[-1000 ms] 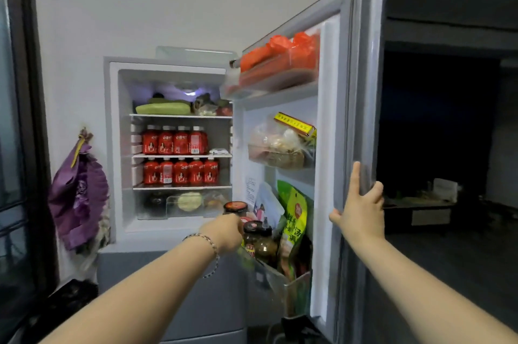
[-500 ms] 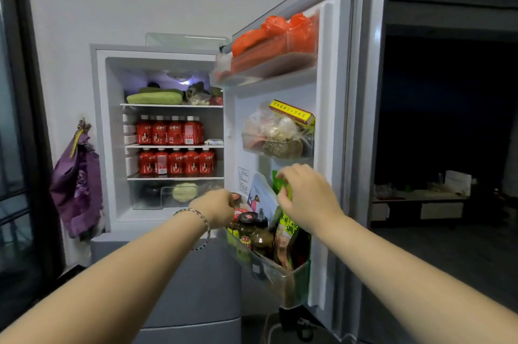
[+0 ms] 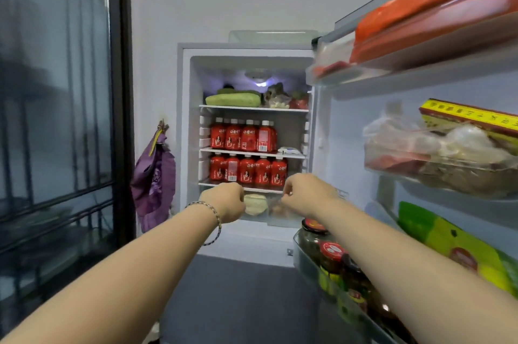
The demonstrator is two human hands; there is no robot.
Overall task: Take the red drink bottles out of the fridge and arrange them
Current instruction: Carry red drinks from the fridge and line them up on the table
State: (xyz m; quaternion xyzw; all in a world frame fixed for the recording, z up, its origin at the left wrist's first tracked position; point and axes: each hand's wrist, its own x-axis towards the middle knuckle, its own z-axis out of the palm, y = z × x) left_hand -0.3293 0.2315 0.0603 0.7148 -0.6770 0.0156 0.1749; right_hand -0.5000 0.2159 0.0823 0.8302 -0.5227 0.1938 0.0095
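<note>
Both hands reached in empty: left hand (image 3: 226, 201) loosely curled, right hand (image 3: 304, 193) likewise, just below the lower shelf (image 3: 224, 185). The red drink bottles (image 3: 248, 171) stood upright in two rows inside the fridge (image 3: 185, 119), white-capped, red-labelled. Probably full, rigid plastic, maybe slick with cold; gripping the body mid-label looked best.

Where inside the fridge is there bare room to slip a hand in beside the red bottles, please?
On the upper bottle shelf, the patch right of the four front red bottles is bare except a small white item. The lower row of red bottles leaves only a narrow strip by the right wall. The top shelf is crowded with vegetables.
</note>
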